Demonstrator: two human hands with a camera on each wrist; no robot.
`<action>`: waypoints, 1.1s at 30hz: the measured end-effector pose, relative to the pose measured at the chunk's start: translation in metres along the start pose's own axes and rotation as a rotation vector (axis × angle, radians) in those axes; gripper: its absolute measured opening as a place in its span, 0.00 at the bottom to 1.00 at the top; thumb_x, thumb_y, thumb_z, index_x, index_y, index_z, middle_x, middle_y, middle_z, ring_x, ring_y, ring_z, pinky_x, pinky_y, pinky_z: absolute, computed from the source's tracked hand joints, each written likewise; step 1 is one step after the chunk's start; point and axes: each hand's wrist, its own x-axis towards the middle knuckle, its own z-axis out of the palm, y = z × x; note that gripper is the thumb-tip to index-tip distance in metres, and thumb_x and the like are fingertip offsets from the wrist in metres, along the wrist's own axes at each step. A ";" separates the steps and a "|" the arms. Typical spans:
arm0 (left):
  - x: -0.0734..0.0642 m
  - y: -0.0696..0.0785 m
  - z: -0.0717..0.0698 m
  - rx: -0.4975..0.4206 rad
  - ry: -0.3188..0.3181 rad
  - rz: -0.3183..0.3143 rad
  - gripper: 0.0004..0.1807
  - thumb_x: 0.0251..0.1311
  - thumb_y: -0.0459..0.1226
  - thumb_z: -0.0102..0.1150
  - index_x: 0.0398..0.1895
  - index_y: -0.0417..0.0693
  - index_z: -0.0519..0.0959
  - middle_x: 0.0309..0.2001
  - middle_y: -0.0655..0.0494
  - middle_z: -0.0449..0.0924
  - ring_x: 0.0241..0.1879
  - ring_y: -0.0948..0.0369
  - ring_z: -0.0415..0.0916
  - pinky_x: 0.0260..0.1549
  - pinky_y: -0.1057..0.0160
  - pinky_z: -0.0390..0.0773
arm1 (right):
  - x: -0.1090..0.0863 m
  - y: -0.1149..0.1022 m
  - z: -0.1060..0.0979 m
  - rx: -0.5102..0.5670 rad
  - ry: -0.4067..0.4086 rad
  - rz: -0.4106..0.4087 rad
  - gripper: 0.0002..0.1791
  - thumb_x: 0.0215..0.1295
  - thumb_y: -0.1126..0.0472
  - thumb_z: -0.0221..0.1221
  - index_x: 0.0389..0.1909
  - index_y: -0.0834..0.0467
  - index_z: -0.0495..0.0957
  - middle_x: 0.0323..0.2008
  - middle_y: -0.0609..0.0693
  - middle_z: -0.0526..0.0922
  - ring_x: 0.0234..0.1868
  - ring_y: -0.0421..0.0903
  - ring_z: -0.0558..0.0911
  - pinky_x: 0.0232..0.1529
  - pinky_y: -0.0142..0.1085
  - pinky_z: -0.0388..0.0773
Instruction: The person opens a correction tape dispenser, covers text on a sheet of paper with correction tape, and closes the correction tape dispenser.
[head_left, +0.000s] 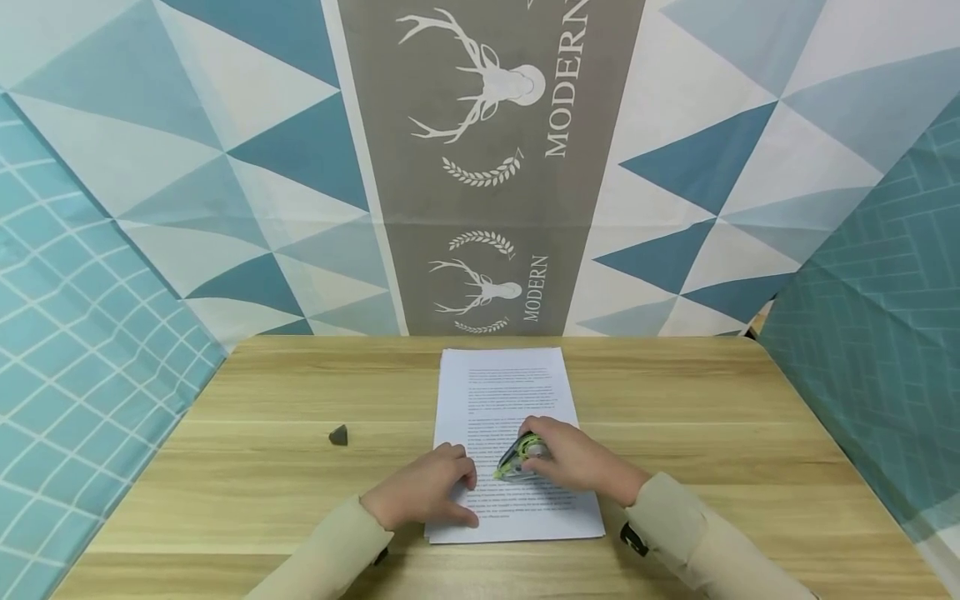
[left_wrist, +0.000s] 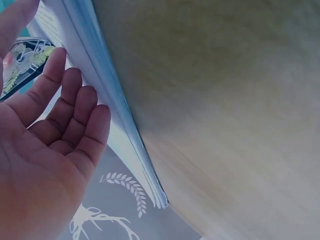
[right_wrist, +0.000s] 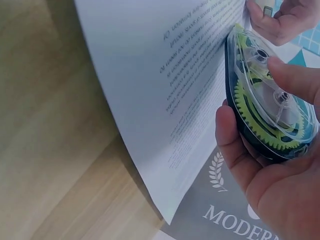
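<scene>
A stack of printed paper (head_left: pixel 510 392) lies on the wooden table in front of me. My right hand (head_left: pixel 573 457) grips a correction tape dispenser (right_wrist: pixel 265 100) with a clear case and green gears, thumb on one side and fingers on the other. Its tip is down at the printed lines, a little below the middle of the top sheet. On the sheet's left edge rests my left hand (head_left: pixel 431 490), fingers loosely bent and thumb spread, holding nothing. In the left wrist view, the fingertips (left_wrist: pixel 102 117) of that hand lie along the side of the paper stack (left_wrist: pixel 117 95).
A small dark wedge-shaped object (head_left: pixel 338 435) sits on the table (head_left: pixel 285 392) to the left of the paper. Behind the table's far edge hangs a patterned cloth (head_left: pixel 480 200) with deer heads. Blue-green tiled cloths (head_left: pixel 82 333) flank both sides.
</scene>
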 end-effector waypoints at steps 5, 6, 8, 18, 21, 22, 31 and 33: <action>0.001 0.001 -0.001 0.006 -0.015 -0.009 0.19 0.41 0.53 0.70 0.29 0.54 0.74 0.30 0.66 0.67 0.33 0.68 0.62 0.37 0.69 0.69 | 0.001 -0.001 -0.002 -0.021 -0.021 -0.005 0.14 0.60 0.56 0.61 0.43 0.53 0.70 0.36 0.42 0.76 0.38 0.38 0.73 0.42 0.36 0.73; 0.001 0.001 -0.001 0.007 -0.017 -0.010 0.19 0.41 0.53 0.70 0.29 0.54 0.75 0.30 0.66 0.67 0.33 0.68 0.63 0.37 0.69 0.69 | 0.001 -0.001 -0.003 -0.025 -0.025 -0.004 0.14 0.60 0.56 0.61 0.43 0.53 0.70 0.36 0.42 0.76 0.38 0.38 0.73 0.42 0.36 0.73; 0.001 0.001 -0.001 0.008 -0.018 -0.013 0.19 0.41 0.53 0.70 0.29 0.54 0.75 0.31 0.67 0.68 0.33 0.68 0.63 0.37 0.69 0.69 | 0.001 -0.001 -0.004 -0.038 -0.032 -0.002 0.14 0.60 0.56 0.61 0.43 0.53 0.70 0.36 0.42 0.75 0.38 0.38 0.73 0.42 0.36 0.73; 0.001 0.002 -0.001 0.012 -0.008 -0.009 0.19 0.41 0.53 0.71 0.28 0.53 0.75 0.30 0.66 0.68 0.33 0.68 0.62 0.37 0.70 0.69 | -0.001 0.001 -0.010 -0.078 -0.058 -0.002 0.12 0.61 0.56 0.60 0.43 0.52 0.70 0.35 0.43 0.75 0.36 0.38 0.72 0.40 0.36 0.72; 0.001 0.001 -0.002 0.013 -0.004 -0.006 0.19 0.41 0.53 0.71 0.28 0.53 0.75 0.30 0.66 0.68 0.33 0.68 0.62 0.37 0.70 0.69 | -0.002 0.002 -0.012 -0.078 -0.068 0.001 0.12 0.61 0.56 0.60 0.43 0.52 0.70 0.35 0.43 0.75 0.35 0.38 0.71 0.39 0.36 0.72; 0.001 0.001 -0.002 0.013 -0.003 -0.005 0.19 0.41 0.53 0.71 0.28 0.53 0.75 0.30 0.66 0.68 0.33 0.68 0.62 0.37 0.70 0.69 | -0.002 0.003 -0.013 -0.078 -0.072 0.002 0.12 0.61 0.56 0.60 0.43 0.52 0.70 0.35 0.42 0.75 0.35 0.37 0.71 0.39 0.35 0.72; -0.001 0.002 -0.001 0.008 -0.008 -0.017 0.19 0.41 0.53 0.70 0.29 0.53 0.75 0.31 0.66 0.68 0.33 0.68 0.62 0.37 0.69 0.69 | -0.008 0.010 -0.016 -0.074 -0.080 -0.011 0.12 0.61 0.56 0.60 0.42 0.53 0.70 0.35 0.42 0.74 0.36 0.38 0.71 0.39 0.35 0.72; -0.001 0.002 -0.001 0.010 -0.008 -0.021 0.19 0.41 0.53 0.70 0.29 0.53 0.75 0.31 0.66 0.68 0.33 0.68 0.63 0.37 0.69 0.70 | -0.009 0.011 -0.017 -0.076 -0.081 -0.012 0.12 0.61 0.57 0.60 0.42 0.53 0.70 0.35 0.42 0.74 0.36 0.38 0.71 0.39 0.35 0.71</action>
